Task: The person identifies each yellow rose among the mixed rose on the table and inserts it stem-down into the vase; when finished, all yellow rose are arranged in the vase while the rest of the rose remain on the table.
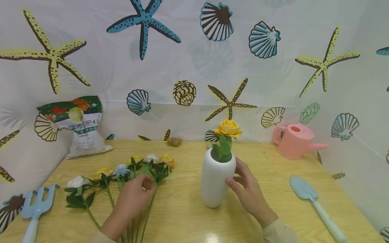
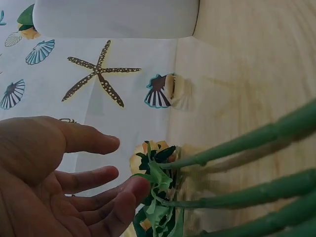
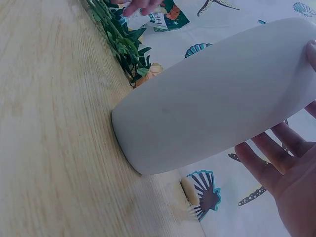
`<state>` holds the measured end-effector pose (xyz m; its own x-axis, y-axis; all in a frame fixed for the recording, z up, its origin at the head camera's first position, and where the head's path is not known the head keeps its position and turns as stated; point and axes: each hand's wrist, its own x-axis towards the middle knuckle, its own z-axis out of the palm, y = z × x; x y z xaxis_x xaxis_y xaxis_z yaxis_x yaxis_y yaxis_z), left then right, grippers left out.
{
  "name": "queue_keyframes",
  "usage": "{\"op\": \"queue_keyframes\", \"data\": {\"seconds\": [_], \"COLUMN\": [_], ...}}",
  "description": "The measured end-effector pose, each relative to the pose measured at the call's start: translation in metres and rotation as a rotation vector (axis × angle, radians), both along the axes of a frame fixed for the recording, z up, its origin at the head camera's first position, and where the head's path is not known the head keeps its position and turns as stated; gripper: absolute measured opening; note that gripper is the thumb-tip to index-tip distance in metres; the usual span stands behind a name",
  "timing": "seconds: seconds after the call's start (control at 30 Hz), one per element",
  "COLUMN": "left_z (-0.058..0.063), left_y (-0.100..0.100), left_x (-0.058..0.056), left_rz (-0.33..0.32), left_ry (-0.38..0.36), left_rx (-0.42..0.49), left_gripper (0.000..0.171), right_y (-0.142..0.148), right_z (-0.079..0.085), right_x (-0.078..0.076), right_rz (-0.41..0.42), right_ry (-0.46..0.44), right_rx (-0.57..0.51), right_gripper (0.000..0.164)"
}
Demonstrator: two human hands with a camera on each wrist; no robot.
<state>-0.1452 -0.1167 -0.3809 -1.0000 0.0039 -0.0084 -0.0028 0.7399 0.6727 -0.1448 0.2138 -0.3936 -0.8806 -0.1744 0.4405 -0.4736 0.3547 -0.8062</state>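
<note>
A white vase stands upright on the table, with a yellow rose and its green leaves sticking out of the top. My right hand holds the vase from the right side, thumb on the near side and fingers around the back. Left of the vase lie several artificial roses, among them a blue rose, a white rose and an orange-yellow rose. Over their green stems hovers my left hand, its fingers loosely bent and holding nothing in the left wrist view.
A light blue hand fork lies at the left and a matching trowel at the right. At the back are a fertilizer bag, a brown stone and a pink watering can. A patterned curtain borders the table.
</note>
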Motion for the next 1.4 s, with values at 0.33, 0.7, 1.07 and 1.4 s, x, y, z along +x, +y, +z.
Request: {"op": "queue_keyframes", "data": {"seconds": [0.33, 0.7, 1.07, 1.4], "left_z": [-0.015, -0.021, -0.002, 0.027], "left_y": [-0.005, -0.004, 0.008, 0.023], "left_x": [0.005, 0.004, 0.007, 0.009], "left_rz": [-0.080, -0.099, -0.075, 0.032], "left_ry": [-0.116, -0.115, -0.072, 0.024], "left_rx": [-0.101, -0.076, 0.127, 0.534], "left_gripper": [0.042, 0.041, 0.041, 0.043], "right_y": [0.000, 0.000, 0.000, 0.001], "right_z": [0.000, -0.001, 0.001, 0.000], "right_x": [0.000, 0.000, 0.000, 0.000], "right_rz": [0.019, 0.012, 0.012, 0.011], "right_ry": [0.006, -0.002, 0.016, 0.005], "right_rx": [-0.007, -0.013, -0.014, -0.011], "right_gripper": [0.059, 0.059, 0.059, 0.059]}}
